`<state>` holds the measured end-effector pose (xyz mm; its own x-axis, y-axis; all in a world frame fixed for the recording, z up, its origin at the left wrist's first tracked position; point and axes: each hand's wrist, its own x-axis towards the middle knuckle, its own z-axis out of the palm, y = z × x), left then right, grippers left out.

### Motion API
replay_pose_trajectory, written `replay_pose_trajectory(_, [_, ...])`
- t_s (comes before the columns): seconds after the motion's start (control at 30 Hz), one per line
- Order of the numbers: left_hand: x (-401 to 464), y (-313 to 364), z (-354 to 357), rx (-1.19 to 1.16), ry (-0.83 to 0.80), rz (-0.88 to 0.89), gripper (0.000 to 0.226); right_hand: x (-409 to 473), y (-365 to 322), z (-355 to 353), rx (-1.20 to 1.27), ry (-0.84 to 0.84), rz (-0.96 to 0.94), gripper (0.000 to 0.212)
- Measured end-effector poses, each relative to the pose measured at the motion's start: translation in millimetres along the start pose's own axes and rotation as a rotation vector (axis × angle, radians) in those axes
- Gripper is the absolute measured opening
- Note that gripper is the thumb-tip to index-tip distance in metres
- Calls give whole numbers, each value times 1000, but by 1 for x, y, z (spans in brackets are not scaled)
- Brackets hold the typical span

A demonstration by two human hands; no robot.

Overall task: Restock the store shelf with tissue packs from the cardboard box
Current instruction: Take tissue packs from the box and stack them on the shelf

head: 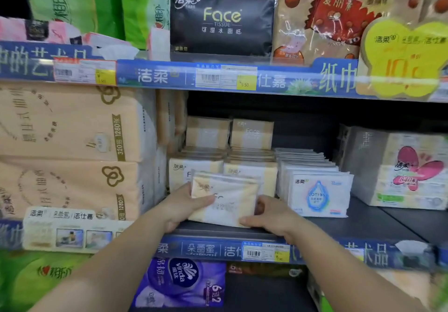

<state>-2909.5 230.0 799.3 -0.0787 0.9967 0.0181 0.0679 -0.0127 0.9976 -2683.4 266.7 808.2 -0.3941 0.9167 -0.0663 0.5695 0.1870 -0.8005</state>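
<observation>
Now: left hand [180,205] + right hand [268,214] grip tissue pack [225,197] | pack print blurred | right fingertips hidden behind pack

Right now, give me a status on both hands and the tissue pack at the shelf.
Left hand and right hand both grip the tissue pack. Pack at middle shelf front, tilted, before stacked matching packs. Nothing blocking.

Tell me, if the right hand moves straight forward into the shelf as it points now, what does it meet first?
Probably the cream pack standing behind. The right hand, holding the tissue pack with the left hand, points toward it, though depth is unclear.
</observation>
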Motion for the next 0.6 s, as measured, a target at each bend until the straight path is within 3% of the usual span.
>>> replay_pose_trajectory(0.13, [6, 0, -2, 37, 72, -48, 33, 13, 3, 5, -15, 97, -27, 29])
replay_pose_trajectory(0.3, [2, -6, 11, 342, 703, 158, 60, 35, -6, 24, -48, 117, -26, 29])
replay_pose_trajectory(0.4, [-8, -5, 15, 276, 728, 255, 44, 47, -16, 39, -60, 147, -39, 20])
replay_pose_trajectory(0.5, [-10, -7, 0, 286, 771, 244, 45, 58, -25, 52, 67, 130, -64, 8])
replay_pose_trajectory(0.6, [-12, -13, -8, 470, 640, 179, 44, 65, -30, 64, 209, 145, -84, 6])
